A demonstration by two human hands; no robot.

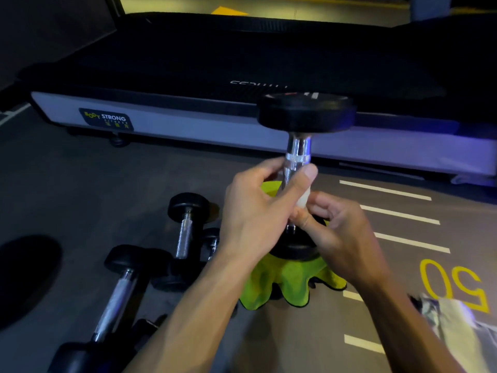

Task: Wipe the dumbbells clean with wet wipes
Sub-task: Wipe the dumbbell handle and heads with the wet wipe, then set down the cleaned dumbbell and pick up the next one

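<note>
The left hand [258, 211] curls round the chrome handle [297, 154] of an upright dumbbell [305, 114], thumb pressed along the knurled section, steadying it. The right hand [341, 232] sits just below and beside it, fingers pinched on a small white wet wipe [304, 199] held against the lower part of the handle; the two hands touch or nearly touch around the bar. The dumbbell stands on end, its lower head [293, 251] resting on a crumpled lime-green cloth [285, 286] on the grey gym floor [80, 184]. To the left, three more dumbbells [185, 232] lie in a loose cluster, touching one another. A treadmill base [188, 125] runs across behind, and white floor lines and a yellow "50" marking [454, 286] sit to the right, with a pale packet [451, 321], blurred, at the right edge, possibly the wipes pack. The chief risk looks to be tipping: the weight balances on a soft, uneven cloth, so a hard sideways rub with the wipe, or a slackened left grip, could topple it onto the fingers or the neighbouring dumbbells. A damp handle may also slide in the grip.
</note>
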